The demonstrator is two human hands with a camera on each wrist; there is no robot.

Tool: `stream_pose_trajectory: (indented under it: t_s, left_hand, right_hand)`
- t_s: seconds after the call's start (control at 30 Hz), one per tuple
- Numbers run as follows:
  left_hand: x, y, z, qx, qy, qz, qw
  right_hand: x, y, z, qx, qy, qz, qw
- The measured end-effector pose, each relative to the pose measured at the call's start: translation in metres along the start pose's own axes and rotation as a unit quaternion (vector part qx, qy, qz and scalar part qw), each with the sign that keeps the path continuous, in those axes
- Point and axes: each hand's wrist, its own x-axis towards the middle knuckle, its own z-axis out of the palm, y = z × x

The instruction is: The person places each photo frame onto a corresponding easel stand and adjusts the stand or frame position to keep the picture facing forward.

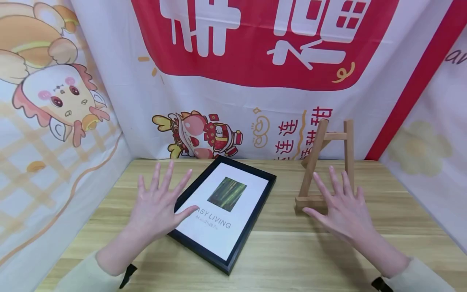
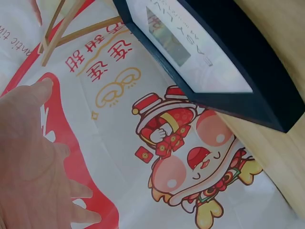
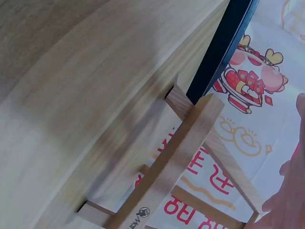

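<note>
A black picture frame [image 1: 251, 226] lies flat and slanted on the wooden table, with a white insert reading "Living" and a small green picture. My left hand [image 1: 155, 209] hovers with spread fingers over its left edge, the thumb overlapping the insert in the head view. To the right stands a small wooden easel [image 1: 313, 166]. In front of it my right hand [image 1: 344, 211] is held up, fingers spread, overlapping its lower ledge. Both hands hold nothing. The right wrist view shows the easel's ledge [image 3: 167, 164] close up, with part of my hand [image 3: 288, 191] at the edge.
A light wood-grain table [image 1: 277, 259] fills the area under both hands. Behind it hangs a white and red printed cloth [image 1: 255, 97], and patterned cloths also line the left [image 1: 54, 162] and right [image 1: 419, 170] sides.
</note>
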Motion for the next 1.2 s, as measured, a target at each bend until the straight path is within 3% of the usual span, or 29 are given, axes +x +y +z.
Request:
stream_pose_trajectory:
  t_s: [0.2, 0.37, 0.7, 0.97, 1.2]
  left_hand:
    - [0.004, -0.006, -0.005, 0.001, 0.006, 0.005, 1.0000]
    - [0.009, -0.012, -0.007, -0.010, -0.012, 0.005, 0.9999]
    - [0.023, -0.032, 0.000, -0.034, -0.031, 0.019, 0.9987]
    - [0.037, -0.048, 0.016, -0.070, -0.051, 0.037, 0.9955]
    - [0.051, -0.055, 0.034, -0.140, -0.081, 0.042, 0.9859]
  right_hand:
    - [0.003, -0.005, -0.006, -0.003, -0.013, 0.003, 0.9999]
    - [0.007, -0.011, -0.010, 0.008, -0.022, 0.007, 0.9997]
    - [0.018, -0.034, -0.011, 0.112, -0.055, 0.026, 0.9918]
    - [0.021, -0.059, 0.000, 0.215, -0.081, 0.050, 0.9720]
    - [0.022, -0.085, 0.018, 0.286, -0.091, 0.078, 0.9507]
